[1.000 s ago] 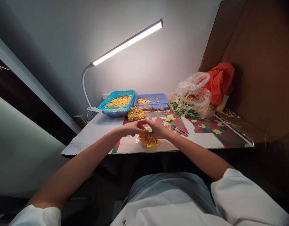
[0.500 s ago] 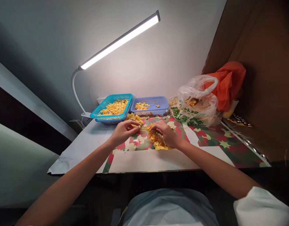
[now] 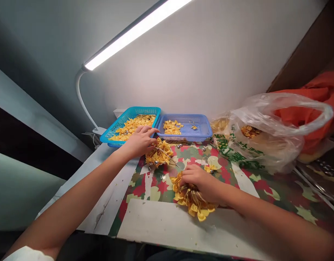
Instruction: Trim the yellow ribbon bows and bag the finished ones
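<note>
My left hand (image 3: 141, 139), palm down with fingers stretched out, is over the right front corner of the teal basket (image 3: 108, 133). Just below its fingers lies a pile of yellow ribbon bows (image 3: 158, 152) on gold wires, with small silver bells among them. My right hand (image 3: 198, 181) is closed on a bunch of yellow bows (image 3: 194, 206), whose gold wire stems gather under the fingers. A single yellow bow with a bell (image 3: 210, 169) lies beyond that hand. More yellow bows (image 3: 131, 125) fill the teal basket.
A blue-purple basket (image 3: 202, 137) beside the teal one holds some bows. At the right stand a white plastic bag (image 3: 267, 145) and orange fabric (image 3: 314, 101). A lit desk lamp (image 3: 134, 32) spans above. Patterned paper (image 3: 156, 192) covers the table; loose bells (image 3: 179, 145) lie about.
My left hand has left the spot beside the right hand's bunch and moved up-left to the teal basket's corner. My right hand still holds its bunch. The view has come closer to the table.
</note>
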Available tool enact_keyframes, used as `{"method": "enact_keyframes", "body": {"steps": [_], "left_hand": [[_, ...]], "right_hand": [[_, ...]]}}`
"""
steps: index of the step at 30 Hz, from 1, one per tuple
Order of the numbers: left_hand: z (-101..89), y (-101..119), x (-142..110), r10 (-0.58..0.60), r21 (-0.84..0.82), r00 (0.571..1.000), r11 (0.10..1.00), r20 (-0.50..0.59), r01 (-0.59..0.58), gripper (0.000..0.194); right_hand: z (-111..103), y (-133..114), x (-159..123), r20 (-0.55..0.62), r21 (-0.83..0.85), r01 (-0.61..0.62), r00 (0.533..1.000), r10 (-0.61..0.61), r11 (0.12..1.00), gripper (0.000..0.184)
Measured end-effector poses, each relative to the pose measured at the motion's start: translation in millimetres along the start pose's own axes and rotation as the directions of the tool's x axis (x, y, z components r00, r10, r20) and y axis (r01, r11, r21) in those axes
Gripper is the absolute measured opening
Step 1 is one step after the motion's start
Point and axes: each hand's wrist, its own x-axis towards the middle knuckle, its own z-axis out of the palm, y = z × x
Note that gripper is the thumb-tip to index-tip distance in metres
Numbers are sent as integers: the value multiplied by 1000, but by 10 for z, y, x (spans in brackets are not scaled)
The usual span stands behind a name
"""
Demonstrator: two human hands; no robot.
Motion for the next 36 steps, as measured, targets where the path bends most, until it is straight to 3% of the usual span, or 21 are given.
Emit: {"method": "enact_keyframes", "body": {"steps": [7, 13, 17, 21, 27, 30, 36], "left_hand": [[108, -89, 45, 139, -107, 990, 985, 29, -135, 9], [194, -69, 60, 228, -110, 973, 967, -29, -230, 12], [212, 11, 73, 255, -105, 967, 962, 0, -254, 15], [227, 72, 59, 233, -88, 971, 970, 51, -228, 20], [171, 24, -19, 151, -118, 989, 982, 5, -149, 17], [160, -33, -65, 121, -45, 992, 992, 35, -119, 21], [212, -90, -113, 84, -17, 996, 996, -5, -84, 21]], "right_hand": [[-103, 44, 14, 46, 67, -6, 999, 3, 998, 47], [-87, 66, 67, 54, 92, 44, 997, -49, 995, 32], [-99, 73, 85, 52, 67, 69, 996, -72, 995, 27], [-69, 103, 82, 39, 79, 38, 998, -41, 996, 28], [-114, 80, 41, 59, 34, -8, 998, 6, 999, 31], [-214, 74, 13, 121, 0, -35, 992, 34, 999, 37], [-381, 34, -7, 264, -37, -82, 960, 89, 996, 37]]}}
